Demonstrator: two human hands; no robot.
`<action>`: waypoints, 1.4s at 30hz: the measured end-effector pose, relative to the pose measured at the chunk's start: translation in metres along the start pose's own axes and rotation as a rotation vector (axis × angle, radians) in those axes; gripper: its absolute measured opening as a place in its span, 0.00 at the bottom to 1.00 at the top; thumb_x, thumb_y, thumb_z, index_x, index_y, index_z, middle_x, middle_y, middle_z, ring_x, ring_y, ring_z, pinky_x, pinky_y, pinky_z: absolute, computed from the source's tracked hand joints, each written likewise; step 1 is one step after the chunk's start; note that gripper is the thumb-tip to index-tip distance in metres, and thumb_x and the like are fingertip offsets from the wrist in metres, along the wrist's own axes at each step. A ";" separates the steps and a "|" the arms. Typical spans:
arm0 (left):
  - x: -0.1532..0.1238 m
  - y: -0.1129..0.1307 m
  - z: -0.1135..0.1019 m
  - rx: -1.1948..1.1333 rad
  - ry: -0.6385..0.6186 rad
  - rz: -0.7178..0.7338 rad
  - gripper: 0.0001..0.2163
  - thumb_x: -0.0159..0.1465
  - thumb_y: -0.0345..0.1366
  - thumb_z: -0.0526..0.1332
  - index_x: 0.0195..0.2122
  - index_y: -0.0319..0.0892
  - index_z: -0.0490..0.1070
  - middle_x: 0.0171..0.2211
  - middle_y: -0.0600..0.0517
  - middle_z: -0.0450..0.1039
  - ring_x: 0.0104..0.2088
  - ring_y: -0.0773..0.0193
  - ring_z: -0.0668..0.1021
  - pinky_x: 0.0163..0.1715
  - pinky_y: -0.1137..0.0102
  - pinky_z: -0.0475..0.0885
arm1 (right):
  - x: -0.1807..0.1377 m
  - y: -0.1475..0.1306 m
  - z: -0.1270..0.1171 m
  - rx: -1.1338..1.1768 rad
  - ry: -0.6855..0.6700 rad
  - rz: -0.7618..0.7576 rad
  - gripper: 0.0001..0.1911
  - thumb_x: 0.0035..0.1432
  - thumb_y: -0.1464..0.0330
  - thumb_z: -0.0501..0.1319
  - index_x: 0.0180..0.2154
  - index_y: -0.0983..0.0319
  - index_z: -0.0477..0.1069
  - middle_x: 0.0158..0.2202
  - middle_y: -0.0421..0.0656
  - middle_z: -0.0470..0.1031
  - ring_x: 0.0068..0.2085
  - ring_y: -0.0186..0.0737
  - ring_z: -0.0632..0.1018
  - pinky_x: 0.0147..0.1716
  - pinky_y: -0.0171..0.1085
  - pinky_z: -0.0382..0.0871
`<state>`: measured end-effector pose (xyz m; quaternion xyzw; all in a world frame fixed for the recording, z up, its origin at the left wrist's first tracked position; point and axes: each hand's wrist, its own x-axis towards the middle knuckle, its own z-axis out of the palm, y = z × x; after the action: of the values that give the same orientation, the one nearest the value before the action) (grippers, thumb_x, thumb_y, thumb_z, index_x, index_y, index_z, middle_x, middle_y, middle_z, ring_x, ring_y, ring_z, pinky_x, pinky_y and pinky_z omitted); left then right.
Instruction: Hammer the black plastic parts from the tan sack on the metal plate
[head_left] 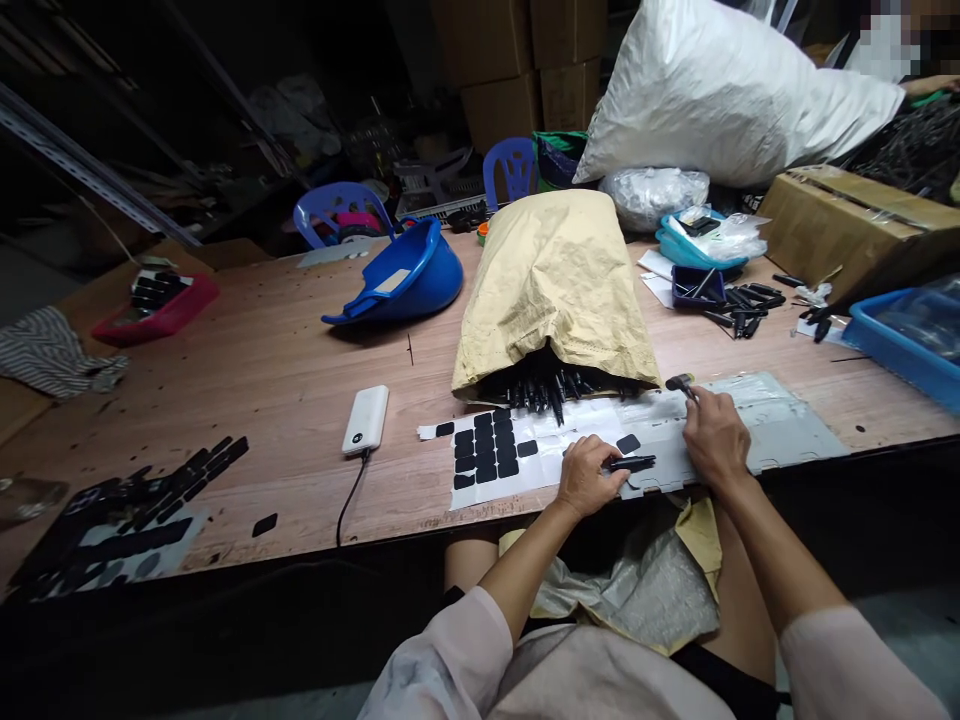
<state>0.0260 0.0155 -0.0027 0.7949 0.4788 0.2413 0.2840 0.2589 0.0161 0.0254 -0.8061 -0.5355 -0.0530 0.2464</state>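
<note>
My left hand (589, 476) is closed on a slim black pen-shaped piece (634, 463), which lies low over the grey board (780, 415) at the table's front edge. To the right, my right hand (716, 438) grips a small hammer (681, 383), its head raised above the board. A black rounded patch (628, 443) lies between the hands. White sheets with rows of black rounded stickers (486, 447) are left of my left hand. Just beyond, an open yellow sack (555, 280) shows many black pen-shaped pieces (551, 385) in its mouth.
A white power bank (366, 420) with a black cable lies left of the sheets. Farther off are a blue basin (420, 270), a red tray (161, 315) and a cardboard box (862, 230). Black strips (142, 500) lie at far left. A blue tray (907, 345) stands at right.
</note>
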 end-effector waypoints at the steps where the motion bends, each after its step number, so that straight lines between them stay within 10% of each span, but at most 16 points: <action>1: 0.000 0.000 0.000 -0.007 0.002 0.001 0.10 0.58 0.32 0.77 0.40 0.46 0.83 0.39 0.51 0.81 0.44 0.56 0.80 0.49 0.62 0.72 | -0.016 -0.001 -0.006 0.079 0.020 -0.007 0.21 0.74 0.63 0.52 0.59 0.61 0.75 0.48 0.52 0.76 0.44 0.47 0.76 0.41 0.41 0.68; 9: 0.004 -0.005 -0.008 -0.073 -0.071 -0.001 0.08 0.58 0.33 0.78 0.36 0.45 0.82 0.36 0.52 0.80 0.43 0.56 0.80 0.48 0.63 0.72 | -0.124 -0.020 -0.027 0.556 -0.045 -0.083 0.19 0.73 0.58 0.57 0.58 0.58 0.76 0.48 0.50 0.83 0.45 0.47 0.82 0.49 0.46 0.78; 29: 0.005 0.001 -0.007 -0.042 -0.056 -0.032 0.11 0.55 0.31 0.79 0.29 0.44 0.76 0.34 0.52 0.78 0.41 0.57 0.79 0.45 0.64 0.70 | -0.121 -0.032 -0.024 0.553 -0.053 -0.259 0.17 0.75 0.63 0.58 0.57 0.57 0.80 0.41 0.46 0.82 0.40 0.44 0.82 0.41 0.41 0.77; 36: 0.004 0.001 -0.006 0.008 -0.059 -0.005 0.10 0.56 0.32 0.77 0.33 0.44 0.76 0.36 0.51 0.79 0.42 0.55 0.79 0.46 0.63 0.71 | -0.066 -0.004 -0.030 0.338 0.068 -0.126 0.20 0.74 0.60 0.57 0.59 0.59 0.79 0.44 0.48 0.81 0.42 0.45 0.80 0.44 0.42 0.73; 42: 0.001 0.002 -0.003 0.042 -0.037 0.056 0.13 0.57 0.37 0.78 0.40 0.44 0.79 0.39 0.50 0.80 0.43 0.54 0.80 0.48 0.61 0.73 | 0.014 0.026 -0.012 -0.118 -0.105 0.153 0.22 0.71 0.63 0.57 0.60 0.58 0.80 0.48 0.51 0.77 0.34 0.41 0.71 0.32 0.40 0.58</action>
<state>0.0253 0.0163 0.0008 0.8182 0.4557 0.2245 0.2693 0.2902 0.0146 0.0317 -0.8593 -0.4805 -0.0232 0.1735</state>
